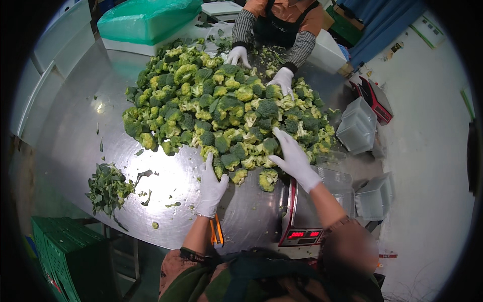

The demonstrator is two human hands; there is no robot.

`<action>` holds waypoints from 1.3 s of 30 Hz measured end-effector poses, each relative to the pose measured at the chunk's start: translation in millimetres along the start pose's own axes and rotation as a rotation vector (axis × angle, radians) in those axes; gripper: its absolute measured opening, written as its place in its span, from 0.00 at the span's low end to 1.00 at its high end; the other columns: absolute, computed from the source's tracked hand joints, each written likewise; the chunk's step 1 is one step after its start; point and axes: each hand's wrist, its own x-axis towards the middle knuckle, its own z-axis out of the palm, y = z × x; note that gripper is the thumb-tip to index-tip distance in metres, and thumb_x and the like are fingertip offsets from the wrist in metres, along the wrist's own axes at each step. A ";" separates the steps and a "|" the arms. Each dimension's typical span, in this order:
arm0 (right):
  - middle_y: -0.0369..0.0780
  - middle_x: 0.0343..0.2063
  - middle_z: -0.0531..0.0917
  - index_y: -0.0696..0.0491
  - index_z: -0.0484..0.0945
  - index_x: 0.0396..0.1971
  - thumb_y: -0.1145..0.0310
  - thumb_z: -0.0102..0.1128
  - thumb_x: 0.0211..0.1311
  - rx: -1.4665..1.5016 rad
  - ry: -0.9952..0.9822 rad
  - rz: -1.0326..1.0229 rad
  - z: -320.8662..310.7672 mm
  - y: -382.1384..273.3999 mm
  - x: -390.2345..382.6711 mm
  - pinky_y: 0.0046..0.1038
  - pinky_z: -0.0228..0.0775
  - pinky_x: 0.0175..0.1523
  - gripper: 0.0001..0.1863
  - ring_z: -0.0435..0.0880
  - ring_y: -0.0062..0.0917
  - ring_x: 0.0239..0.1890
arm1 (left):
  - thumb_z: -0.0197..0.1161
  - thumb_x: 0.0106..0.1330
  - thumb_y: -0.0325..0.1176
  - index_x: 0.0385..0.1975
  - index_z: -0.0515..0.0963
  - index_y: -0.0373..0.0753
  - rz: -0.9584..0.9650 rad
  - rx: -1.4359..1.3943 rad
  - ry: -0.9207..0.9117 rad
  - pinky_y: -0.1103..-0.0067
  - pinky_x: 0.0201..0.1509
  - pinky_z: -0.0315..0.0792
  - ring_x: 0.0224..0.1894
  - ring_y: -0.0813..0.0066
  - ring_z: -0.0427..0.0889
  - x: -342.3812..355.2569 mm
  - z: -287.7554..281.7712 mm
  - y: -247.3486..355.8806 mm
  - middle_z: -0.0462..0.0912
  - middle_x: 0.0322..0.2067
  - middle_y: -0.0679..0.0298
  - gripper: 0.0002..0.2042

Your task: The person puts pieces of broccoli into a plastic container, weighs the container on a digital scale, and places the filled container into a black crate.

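Gloved fingers [209,163] of the left hand [210,190] meet the near edge of the broccoli heap [221,103], thumb well apart from them; whether they pinch any floret, I cannot tell. The right hand [297,158], also in a white glove, has its fingers and thumb wide apart, on or just over the heap's near right part. A floret [268,180] sits at the heap's near edge, between the hands. An orange tool [217,231] shows on the heap's near side, by the left wrist. To the heap's near right is a scale [304,216] with red lit digits; clear plastic trays [357,126] stand right of the heap. Leaves [108,189] lie at its near left on the steel table [75,126]. At the heap's far side are a co-worker's gloved hands [283,80], and at its far left, a box under green plastic [151,22]
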 end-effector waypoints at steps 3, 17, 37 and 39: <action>0.54 0.65 0.68 0.44 0.58 0.74 0.45 0.73 0.51 -0.266 -0.180 0.129 21.3 -57.2 38.1 0.44 0.71 0.59 0.51 0.76 0.49 0.55 | 0.68 0.57 0.33 0.76 0.50 0.43 0.055 0.030 -0.059 0.62 0.56 0.75 0.54 0.43 0.77 3.6 -9.1 -5.0 0.71 0.54 0.43 0.46; 0.45 0.40 0.82 0.58 0.75 0.47 0.48 0.70 0.58 0.078 0.270 0.539 97.5 -63.6 43.1 0.40 0.71 0.51 0.29 0.78 0.41 0.47 | 0.67 0.52 0.39 0.77 0.48 0.46 -0.088 -0.084 -0.282 0.63 0.61 0.74 0.62 0.44 0.73 29.3 -5.0 22.6 0.59 0.69 0.46 0.50; 0.41 0.44 0.83 0.51 0.82 0.53 0.55 0.73 0.59 0.706 0.066 0.350 90.9 -30.9 27.8 0.28 0.73 0.53 0.25 0.83 0.28 0.47 | 0.67 0.49 0.27 0.79 0.35 0.44 -0.065 -0.761 -0.658 0.72 0.80 0.38 0.80 0.63 0.37 64.6 -5.3 7.5 0.39 0.78 0.52 0.57; 0.40 0.43 0.83 0.51 0.82 0.53 0.54 0.73 0.59 0.731 0.062 0.302 81.2 -35.7 26.9 0.27 0.73 0.53 0.25 0.83 0.28 0.47 | 0.65 0.50 0.26 0.79 0.39 0.45 -0.018 -0.707 -0.712 0.72 0.79 0.40 0.80 0.63 0.38 64.5 -11.4 8.5 0.41 0.78 0.54 0.54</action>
